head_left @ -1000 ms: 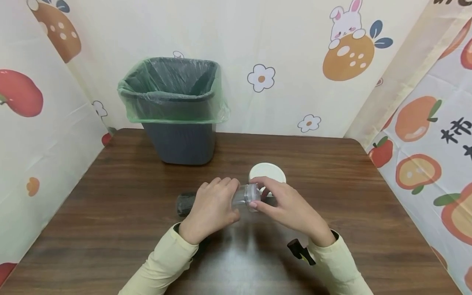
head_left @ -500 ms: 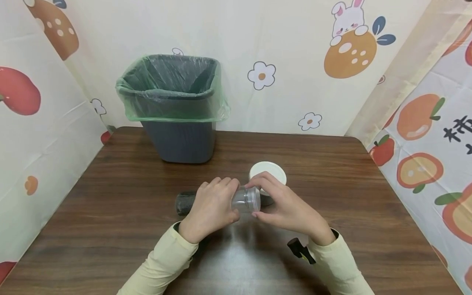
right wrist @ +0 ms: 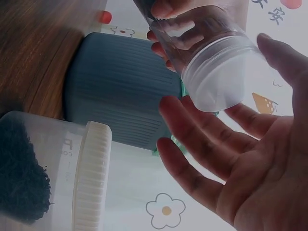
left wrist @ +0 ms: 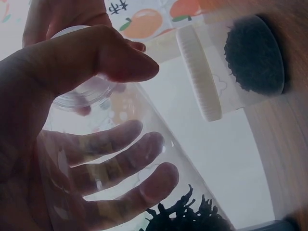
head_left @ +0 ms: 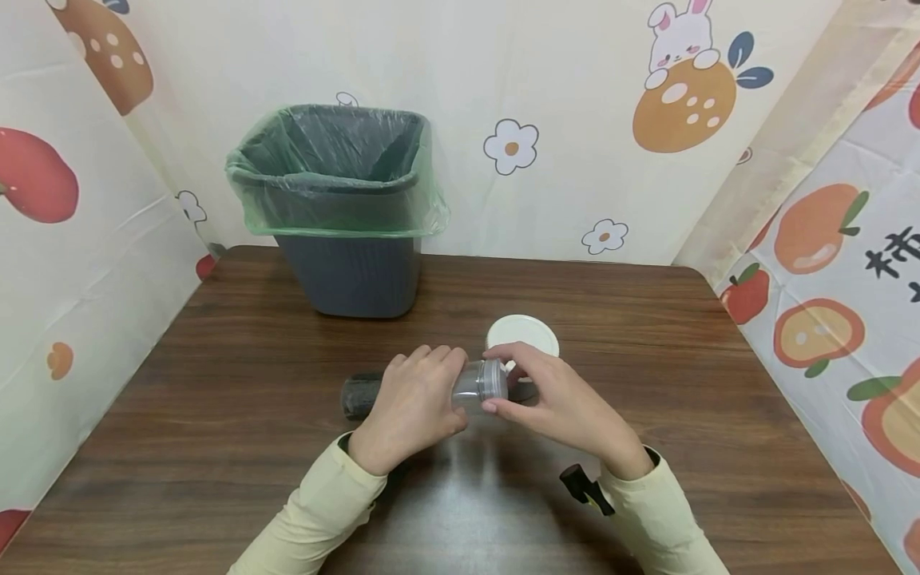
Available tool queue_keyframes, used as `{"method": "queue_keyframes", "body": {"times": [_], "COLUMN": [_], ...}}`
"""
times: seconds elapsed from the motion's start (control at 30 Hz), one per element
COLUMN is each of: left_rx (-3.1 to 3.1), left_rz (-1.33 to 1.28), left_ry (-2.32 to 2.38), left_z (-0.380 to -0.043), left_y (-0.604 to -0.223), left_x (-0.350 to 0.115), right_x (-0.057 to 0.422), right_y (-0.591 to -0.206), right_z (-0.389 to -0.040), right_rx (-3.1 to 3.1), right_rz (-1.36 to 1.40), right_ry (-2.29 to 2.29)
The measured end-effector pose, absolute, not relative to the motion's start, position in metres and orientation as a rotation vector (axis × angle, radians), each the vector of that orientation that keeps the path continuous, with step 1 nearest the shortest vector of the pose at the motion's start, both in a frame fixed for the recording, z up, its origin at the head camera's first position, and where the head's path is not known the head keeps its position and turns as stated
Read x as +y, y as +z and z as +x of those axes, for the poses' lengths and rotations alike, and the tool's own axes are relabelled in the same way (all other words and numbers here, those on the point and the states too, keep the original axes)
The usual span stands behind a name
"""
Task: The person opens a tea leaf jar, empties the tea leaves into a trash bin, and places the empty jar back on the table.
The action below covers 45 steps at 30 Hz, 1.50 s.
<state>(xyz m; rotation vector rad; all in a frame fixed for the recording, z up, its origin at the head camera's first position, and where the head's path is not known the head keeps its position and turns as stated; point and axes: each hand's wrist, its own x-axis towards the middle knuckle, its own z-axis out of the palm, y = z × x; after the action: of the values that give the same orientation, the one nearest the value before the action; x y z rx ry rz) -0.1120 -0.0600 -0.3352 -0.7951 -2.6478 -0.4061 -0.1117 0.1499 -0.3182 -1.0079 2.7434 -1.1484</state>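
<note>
Over the table (head_left: 216, 463), left fingers (left wrist: 149, 144) grip a jar (head_left: 465, 383); right fingers (right wrist: 197, 132) curl round its lid (head_left: 493, 378).

A table (head_left: 180, 447) (wood-grained) carries a bin (head_left: 352, 275) and white-lidded jar (right wrist: 57, 166)

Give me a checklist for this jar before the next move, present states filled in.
1. Left grip round the clear jar: ok.
2. Clear lid on its mouth: ok.
3. Right grip firm on that lid: cannot tell; fingers surround it, contact unclear.
4. Jar upright: not ok; tilted, lid end toward the right grip.
5. Dark contents away from the lid: ok, at the far end.
6. White-lidded jar covered: ok.
</note>
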Motion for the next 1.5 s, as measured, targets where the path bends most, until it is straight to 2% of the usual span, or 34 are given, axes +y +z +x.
{"method": "queue_keyframes", "body": {"times": [0.3, 0.6, 0.93, 1.17, 1.5], "left_rx": [-2.657, -2.678, -2.658, -2.713, -2.698], "left_rz": [-0.793, -0.799, -0.791, -0.692, -0.612], "left_ry": [-0.377, -0.369, -0.424, -0.461, -0.52], "left_z": [-0.113, -0.115, -0.119, -0.125, -0.131], "left_y": [-0.335, -0.334, -0.335, -0.333, -0.327], "left_x": [-0.061, -0.061, -0.059, -0.069, -0.086], "right_x": [0.15, 0.151, 0.171, 0.198, 0.24], "right_y": [-0.321, -0.322, -0.313, -0.309, -0.314], "right_z": [-0.115, -0.116, -0.117, -0.127, -0.145], "right_rx": [2.706, 2.665, 2.717, 2.842, 3.028], "right_rz": [-1.372, -1.454, -1.35, -1.278, -0.859], "right_ry": [-1.184, -1.198, -1.326, -1.266, -1.036]}}
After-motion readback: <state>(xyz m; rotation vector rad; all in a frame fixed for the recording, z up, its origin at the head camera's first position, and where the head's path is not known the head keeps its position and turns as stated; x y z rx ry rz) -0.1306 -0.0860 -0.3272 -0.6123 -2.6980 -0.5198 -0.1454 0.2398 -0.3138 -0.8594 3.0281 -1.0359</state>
